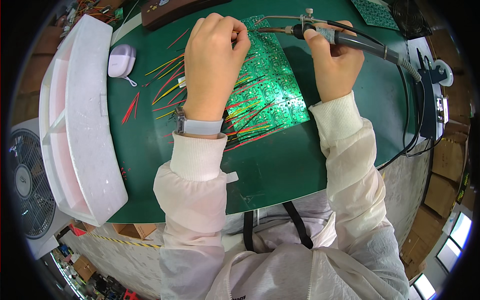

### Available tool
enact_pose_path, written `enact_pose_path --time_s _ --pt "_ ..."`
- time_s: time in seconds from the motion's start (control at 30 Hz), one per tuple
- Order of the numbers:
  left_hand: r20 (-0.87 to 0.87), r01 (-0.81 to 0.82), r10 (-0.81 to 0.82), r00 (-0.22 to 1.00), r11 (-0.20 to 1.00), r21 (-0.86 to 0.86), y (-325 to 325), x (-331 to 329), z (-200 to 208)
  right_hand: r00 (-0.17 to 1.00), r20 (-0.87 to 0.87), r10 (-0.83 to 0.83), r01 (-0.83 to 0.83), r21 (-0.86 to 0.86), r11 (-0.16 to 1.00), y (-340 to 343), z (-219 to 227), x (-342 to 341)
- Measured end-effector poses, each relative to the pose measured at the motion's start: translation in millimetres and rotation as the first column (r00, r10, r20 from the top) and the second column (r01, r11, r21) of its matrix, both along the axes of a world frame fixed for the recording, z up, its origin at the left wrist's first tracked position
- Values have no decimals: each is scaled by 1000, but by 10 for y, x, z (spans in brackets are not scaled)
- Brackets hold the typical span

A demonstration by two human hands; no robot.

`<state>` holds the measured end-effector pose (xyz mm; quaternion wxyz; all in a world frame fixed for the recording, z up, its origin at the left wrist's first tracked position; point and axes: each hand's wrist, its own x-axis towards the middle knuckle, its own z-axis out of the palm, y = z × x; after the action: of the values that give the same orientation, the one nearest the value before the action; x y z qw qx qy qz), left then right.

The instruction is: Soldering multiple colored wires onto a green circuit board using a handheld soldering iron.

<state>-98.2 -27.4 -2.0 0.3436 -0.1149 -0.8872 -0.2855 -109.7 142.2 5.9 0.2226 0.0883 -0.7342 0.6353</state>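
Note:
My right hand (336,65) is closed around a soldering iron (371,45) with a thin metal feed tube fixed along its top. The iron's tip points left, over the far part of a green circuit board panel (282,92). Close to that tip, my left hand (212,65) pinches a thin wire, mostly hidden by the fingers. Red, yellow and black wires (250,107) lie across the panel's left side. More loose wires (167,67) stick out to the left, partly under my left hand and wrist.
A white foam tray (90,125) stands along the table's left side, beside a small lilac case (121,61). Several red wires (131,107) lie near it. A soldering stand (429,100) with cables is at right. Another green panel (375,14) and a brown case (170,11) sit at the back.

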Motion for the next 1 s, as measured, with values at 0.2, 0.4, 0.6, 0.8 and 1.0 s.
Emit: enact_pose_path --time_s 0.2,0.4,0.6,0.8,1.0 --pt "-5 1 -1 1000 1000 -3 3 0 -7 999 -50 12 -8 82 997 -11 -6 53" --pt "9 -2 2 1000 1000 -23 22 17 7 981 -175 -85 95 46 994 18 18 69" --pt "22 -20 22 1000 997 -79 1 25 22 983 -154 -98 83 -105 991 -34 57 -2" --pt "-64 -87 77 995 982 -170 -98 161 291 980 -185 -79 54 -139 989 -111 65 -63" --pt "-64 -330 334 941 942 62 -490 1131 1165 972 -199 -126 106 -111 988 -31 -2 -109"
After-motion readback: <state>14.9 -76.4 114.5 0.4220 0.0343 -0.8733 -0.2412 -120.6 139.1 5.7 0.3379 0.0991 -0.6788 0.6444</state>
